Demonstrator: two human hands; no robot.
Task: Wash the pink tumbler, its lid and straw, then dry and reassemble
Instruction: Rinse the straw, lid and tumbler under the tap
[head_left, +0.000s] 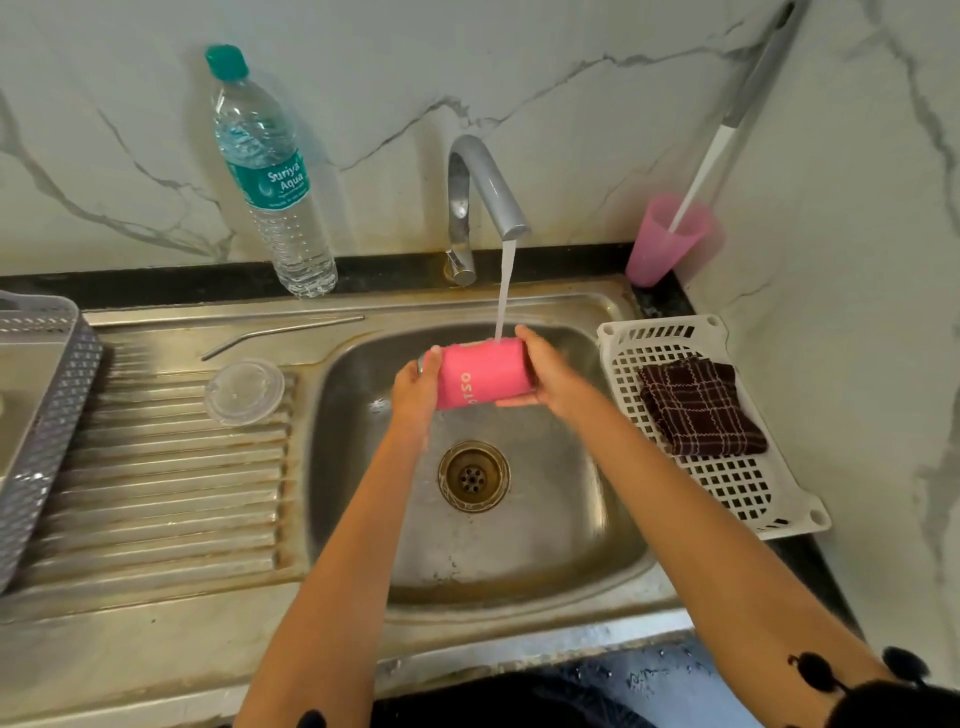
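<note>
The pink tumbler (480, 375) lies on its side over the sink basin (545, 519), under the running stream from the tap (485, 192). My left hand (415, 389) grips its open end and my right hand (545, 374) grips its base. The clear lid (244, 392) lies flat on the ribbed draining board. The bent metal straw (280, 332) lies along the sink's back ledge, left of the tap.
A water bottle (270, 176) stands behind the sink at left. A grey basket (36, 415) sits at far left. A white rack (727, 483) at right holds a dark checked cloth (698, 408). A pink cup (667, 241) with a white stick stands in the corner.
</note>
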